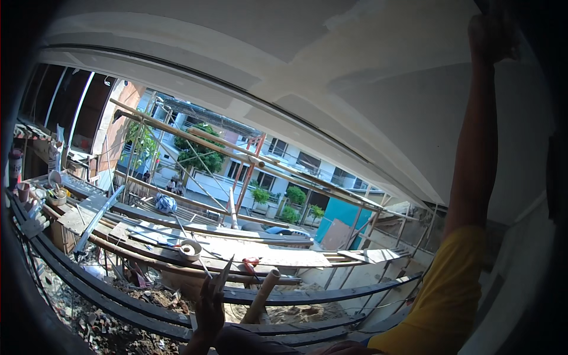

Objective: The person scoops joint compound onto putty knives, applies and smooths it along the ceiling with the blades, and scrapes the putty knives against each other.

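Left hand (pixel 208 313): Rises from the lower edge at 7 o'clock. Closes around the lower end of a pale flat piece (pixel 223 275). Too shaded to read exact finger placement.

Pale flat piece: Stands at 7 o'clock in the left-hand grip, nearly upright, with a slight tilt toward 1 o'clock. Tapers to a point at the upper end.

Right hand (pixel 492 38): Extends high to 2 o'clock at the end of a raised arm. Appears bent inward, in shadow near the dark rim. Has a dark shape (pixel 484 6) just above. Cannot tell whether gripping that shape or touching the overhead surface.

Yellow sleeve (pixel 441 290): Covers the right upper arm at 4 o'clock.

Ceiling (pixel 408 100): Spans overhead from 10 to 3 o'clock. Shows grey panels with paler smeared bands and patches.

Hollow-ended pole (pixel 260 296): Leans at 6 o'clock, just beside the left hand, open end upward.

Platform (pixel 278 254): Runs below centre from 8 to 4 o'clock, built of planks and poles. Carries a round pale container (pixel 190 251) at 8 o'clock and a red tool (pixel 251 262) at 7 o'clock.

Metal bar (pixel 97 222): Slants across the planks between 8 and 9 o'clock.

Dark beams (pixel 296 296): Cross beneath the platform from 8 to 4 o'clock.

Rubble (pixel 118 328): Lies below the beams, between 7 and 8 o'clock.

Scaffold poles (pixel 207 142): Slope from 10 o'clock down toward 4 o'clock.

Background: Includes a white building (pixel 307 161) near centre, green shrubs (pixel 296 194) in front, and a teal panel (pixel 331 220) at 4 o'clock.
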### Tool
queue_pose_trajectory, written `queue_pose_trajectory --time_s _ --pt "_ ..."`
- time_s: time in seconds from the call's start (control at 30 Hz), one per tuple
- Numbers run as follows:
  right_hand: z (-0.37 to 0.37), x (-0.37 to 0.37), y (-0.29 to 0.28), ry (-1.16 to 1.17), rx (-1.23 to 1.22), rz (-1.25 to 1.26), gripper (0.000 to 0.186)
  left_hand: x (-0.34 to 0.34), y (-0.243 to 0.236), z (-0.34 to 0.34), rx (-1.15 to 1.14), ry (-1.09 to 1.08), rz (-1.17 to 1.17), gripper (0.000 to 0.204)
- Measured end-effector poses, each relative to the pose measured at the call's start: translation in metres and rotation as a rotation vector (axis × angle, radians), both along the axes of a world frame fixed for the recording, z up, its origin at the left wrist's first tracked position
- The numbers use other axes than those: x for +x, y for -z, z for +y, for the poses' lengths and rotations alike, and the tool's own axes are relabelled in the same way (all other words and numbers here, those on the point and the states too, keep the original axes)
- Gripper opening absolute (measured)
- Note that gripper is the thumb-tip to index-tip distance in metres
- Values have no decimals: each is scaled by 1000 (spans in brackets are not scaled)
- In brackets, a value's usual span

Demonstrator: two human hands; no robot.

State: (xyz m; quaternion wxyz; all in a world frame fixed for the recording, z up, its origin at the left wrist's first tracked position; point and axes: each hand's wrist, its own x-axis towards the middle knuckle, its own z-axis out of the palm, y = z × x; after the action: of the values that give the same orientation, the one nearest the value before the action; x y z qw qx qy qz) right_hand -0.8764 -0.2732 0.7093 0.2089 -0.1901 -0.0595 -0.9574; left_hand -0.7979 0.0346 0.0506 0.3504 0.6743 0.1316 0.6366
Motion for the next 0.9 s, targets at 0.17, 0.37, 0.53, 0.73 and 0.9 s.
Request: queue_pose_trajectory --time_s 0.17,0.37,0.53,0.73,0.9 --pt "89 104 3 85 6 -81 63 -3 -1 0 -68 78 47 58" --pt "175 184 21 134 -259 122 70 2 15 13 -67 26 77 59" --pt "221 234 48 264 -369 220 57 21 21 36 -377 186 -395 59" --pt "254 219 241 -24 -1640 54 59 -15 -13 35 -899 1240 -688 47" --pt "208 204 427 -201 -2531 224 48 -12 -30 22 -892 1539 -598 49"
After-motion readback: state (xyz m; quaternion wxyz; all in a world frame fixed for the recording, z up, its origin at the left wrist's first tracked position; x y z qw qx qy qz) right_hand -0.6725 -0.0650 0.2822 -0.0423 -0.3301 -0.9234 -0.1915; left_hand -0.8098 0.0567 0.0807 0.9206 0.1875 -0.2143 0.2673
